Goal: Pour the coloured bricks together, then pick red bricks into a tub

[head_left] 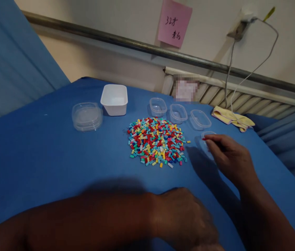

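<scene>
A heap of small coloured beads (156,141), red, blue, yellow, teal and white, lies on the blue cloth (45,157). My right hand (229,158) is to the right of the heap, fingers pinched on a tiny red bead, over a small clear cup (208,135). My left hand (184,218) rests low on the cloth near the front edge, back of the hand up, blurred, with its fingers curled under and hidden.
Three small clear cups (178,113) stand in a row behind the heap. A white tub (114,99) and a clear lidded container (86,116) sit at the back left. A yellow cloth (232,118) lies at the back right, by a radiator and cables.
</scene>
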`<state>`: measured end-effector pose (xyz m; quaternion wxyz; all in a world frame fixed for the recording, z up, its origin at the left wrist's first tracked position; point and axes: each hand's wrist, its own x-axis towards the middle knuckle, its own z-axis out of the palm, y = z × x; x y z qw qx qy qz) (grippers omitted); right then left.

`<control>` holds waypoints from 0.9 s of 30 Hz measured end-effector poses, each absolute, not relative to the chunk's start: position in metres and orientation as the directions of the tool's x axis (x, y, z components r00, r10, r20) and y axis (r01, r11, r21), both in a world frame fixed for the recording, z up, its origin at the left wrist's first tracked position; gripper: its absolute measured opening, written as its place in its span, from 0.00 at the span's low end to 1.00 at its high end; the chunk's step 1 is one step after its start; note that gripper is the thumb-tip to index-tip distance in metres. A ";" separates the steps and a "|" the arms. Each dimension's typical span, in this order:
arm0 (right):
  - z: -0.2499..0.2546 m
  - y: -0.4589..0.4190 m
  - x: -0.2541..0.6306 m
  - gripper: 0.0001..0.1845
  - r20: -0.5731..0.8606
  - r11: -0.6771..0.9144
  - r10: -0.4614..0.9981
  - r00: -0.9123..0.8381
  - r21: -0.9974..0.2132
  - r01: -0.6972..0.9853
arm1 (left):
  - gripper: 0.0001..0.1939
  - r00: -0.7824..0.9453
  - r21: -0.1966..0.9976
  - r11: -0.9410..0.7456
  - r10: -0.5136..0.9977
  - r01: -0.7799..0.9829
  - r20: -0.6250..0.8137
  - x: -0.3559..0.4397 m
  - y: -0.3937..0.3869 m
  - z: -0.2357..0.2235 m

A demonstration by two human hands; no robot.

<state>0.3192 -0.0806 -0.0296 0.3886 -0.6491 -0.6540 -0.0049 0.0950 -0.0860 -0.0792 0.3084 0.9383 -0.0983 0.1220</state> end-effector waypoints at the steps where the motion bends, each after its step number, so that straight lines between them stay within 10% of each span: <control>1: -0.029 -0.081 0.329 0.12 0.549 0.126 0.820 0.161 -0.448 0.885 | 0.25 0.950 0.551 -0.793 -0.110 -0.260 0.291 0.095 -0.087 -0.080; 7: -0.036 -0.079 0.349 0.14 0.626 0.026 0.770 0.123 -0.224 0.974 | 0.26 0.957 0.522 -0.819 -0.104 -0.237 0.270 0.095 -0.088 -0.081; 13: -0.058 -0.064 0.301 0.12 0.494 0.300 0.857 -0.146 -0.249 0.921 | 0.24 0.956 0.541 -0.804 -0.111 -0.247 0.271 0.094 -0.085 -0.078; 27: -0.071 -0.047 0.289 0.10 0.299 0.254 0.939 -0.168 -0.277 0.927 | 0.25 0.941 0.479 -0.841 -0.097 -0.252 0.325 0.096 -0.089 -0.084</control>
